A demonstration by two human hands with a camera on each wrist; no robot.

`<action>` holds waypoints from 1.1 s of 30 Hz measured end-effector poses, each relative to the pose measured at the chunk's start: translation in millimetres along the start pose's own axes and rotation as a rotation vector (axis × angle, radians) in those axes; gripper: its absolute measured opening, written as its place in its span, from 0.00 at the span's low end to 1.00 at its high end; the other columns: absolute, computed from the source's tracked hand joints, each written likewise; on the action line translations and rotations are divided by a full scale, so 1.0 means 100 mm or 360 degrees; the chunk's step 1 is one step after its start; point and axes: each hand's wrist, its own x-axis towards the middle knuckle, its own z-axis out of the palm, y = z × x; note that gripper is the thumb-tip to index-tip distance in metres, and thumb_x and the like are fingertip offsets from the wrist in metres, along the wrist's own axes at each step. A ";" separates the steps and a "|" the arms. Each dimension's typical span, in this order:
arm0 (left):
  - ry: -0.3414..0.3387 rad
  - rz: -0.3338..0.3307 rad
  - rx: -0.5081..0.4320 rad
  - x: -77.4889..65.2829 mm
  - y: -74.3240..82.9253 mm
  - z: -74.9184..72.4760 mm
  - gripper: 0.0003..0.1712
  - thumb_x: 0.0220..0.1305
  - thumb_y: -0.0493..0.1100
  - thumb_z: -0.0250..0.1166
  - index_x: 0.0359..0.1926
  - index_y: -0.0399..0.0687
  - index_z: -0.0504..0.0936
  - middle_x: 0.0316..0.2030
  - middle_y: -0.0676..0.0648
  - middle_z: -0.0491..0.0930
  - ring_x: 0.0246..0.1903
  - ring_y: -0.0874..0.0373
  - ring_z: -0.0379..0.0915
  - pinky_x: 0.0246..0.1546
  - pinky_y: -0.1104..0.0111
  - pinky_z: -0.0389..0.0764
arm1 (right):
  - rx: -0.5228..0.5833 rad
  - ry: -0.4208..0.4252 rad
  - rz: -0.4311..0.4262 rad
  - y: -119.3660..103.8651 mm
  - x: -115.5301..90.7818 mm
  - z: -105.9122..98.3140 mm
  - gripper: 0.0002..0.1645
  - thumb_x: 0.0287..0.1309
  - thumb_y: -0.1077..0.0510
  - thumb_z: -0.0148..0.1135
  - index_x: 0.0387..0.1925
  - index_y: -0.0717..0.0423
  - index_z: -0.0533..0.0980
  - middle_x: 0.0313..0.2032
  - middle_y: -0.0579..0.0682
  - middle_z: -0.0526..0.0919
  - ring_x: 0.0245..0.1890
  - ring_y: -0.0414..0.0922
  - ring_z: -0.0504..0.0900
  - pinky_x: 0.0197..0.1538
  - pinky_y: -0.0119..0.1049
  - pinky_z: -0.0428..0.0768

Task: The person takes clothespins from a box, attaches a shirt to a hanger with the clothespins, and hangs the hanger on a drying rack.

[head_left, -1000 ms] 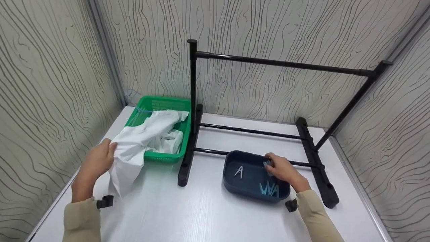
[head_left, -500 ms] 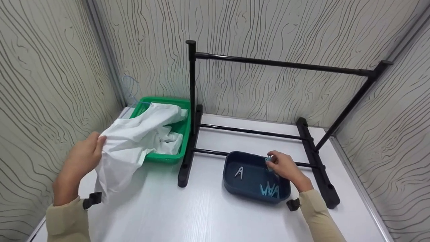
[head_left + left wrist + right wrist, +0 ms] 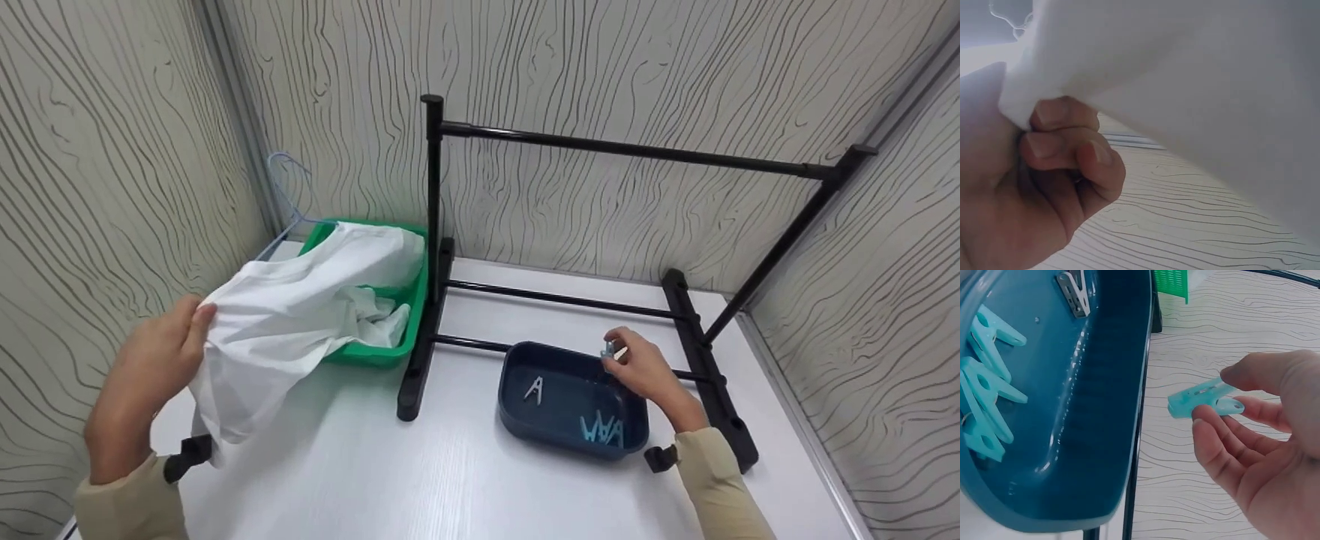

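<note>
With the left hand (image 3: 154, 352), gripping the edge of the white shirt (image 3: 277, 307), left of the black rack (image 3: 637, 150). With the right hand (image 3: 643, 366), pinching an aqua peg (image 3: 1188, 400) between thumb and fingers, just inside the rack's right foot; well apart from the shirt, with the peg's long axis running out from the fingers. Draped from the left hand toward the rack: soft, creased cloth, with a thin blue hanger (image 3: 298, 217) at its neck. Under it, left of the rack, a slotted green basket (image 3: 379, 358). At the rack's front bar, a smooth, round-cornered navy tub (image 3: 559, 401) of V-shaped pegs (image 3: 1004, 389). Beneath the rack, a glossy white bench (image 3: 390, 480).
</note>
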 end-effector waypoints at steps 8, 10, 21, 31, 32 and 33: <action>0.0064 0.0069 -0.0063 -0.09 0.02 -0.13 0.16 0.78 0.48 0.47 0.32 0.45 0.69 0.17 0.49 0.64 0.21 0.55 0.63 0.26 0.65 0.62 | -0.0017 0.0026 0.0019 -0.02 -0.03 -0.12 0.20 0.60 0.63 0.61 0.53 0.62 0.71 0.46 0.62 0.81 0.31 0.45 0.84 0.30 0.34 0.79; 0.0078 0.0086 -0.0090 -0.11 0.04 -0.16 0.16 0.77 0.47 0.48 0.31 0.45 0.69 0.17 0.50 0.63 0.20 0.59 0.62 0.24 0.67 0.62 | 0.0045 0.0014 0.0049 -0.02 -0.03 -0.14 0.21 0.61 0.64 0.60 0.55 0.62 0.70 0.48 0.63 0.80 0.30 0.45 0.84 0.29 0.33 0.80; 0.0228 0.0230 -0.0167 -0.13 0.12 -0.28 0.12 0.74 0.41 0.53 0.31 0.43 0.74 0.19 0.51 0.68 0.19 0.70 0.62 0.21 0.72 0.63 | 0.0216 0.0143 0.0003 -0.08 -0.01 -0.14 0.23 0.63 0.67 0.59 0.58 0.65 0.68 0.50 0.67 0.77 0.36 0.52 0.87 0.34 0.29 0.83; 0.0285 0.0379 -0.0348 -0.11 0.19 -0.22 0.08 0.70 0.35 0.56 0.32 0.43 0.77 0.20 0.54 0.72 0.19 0.71 0.68 0.22 0.78 0.67 | 0.0022 0.0340 -0.0190 -0.16 -0.02 -0.22 0.21 0.64 0.65 0.62 0.57 0.62 0.71 0.42 0.57 0.83 0.34 0.48 0.86 0.30 0.29 0.81; 0.0282 0.0388 -0.0366 -0.11 0.20 -0.21 0.07 0.70 0.35 0.57 0.33 0.43 0.78 0.20 0.54 0.72 0.19 0.71 0.68 0.22 0.78 0.67 | 0.0006 0.0365 -0.0196 -0.18 -0.03 -0.23 0.21 0.63 0.65 0.62 0.57 0.62 0.72 0.41 0.57 0.83 0.34 0.48 0.86 0.31 0.29 0.82; 0.0276 0.0394 -0.0377 -0.11 0.21 -0.21 0.07 0.70 0.35 0.57 0.33 0.43 0.78 0.21 0.54 0.72 0.19 0.71 0.68 0.22 0.78 0.67 | -0.0007 0.0390 -0.0206 -0.19 -0.03 -0.25 0.21 0.62 0.66 0.63 0.56 0.62 0.72 0.41 0.56 0.84 0.35 0.49 0.86 0.32 0.30 0.82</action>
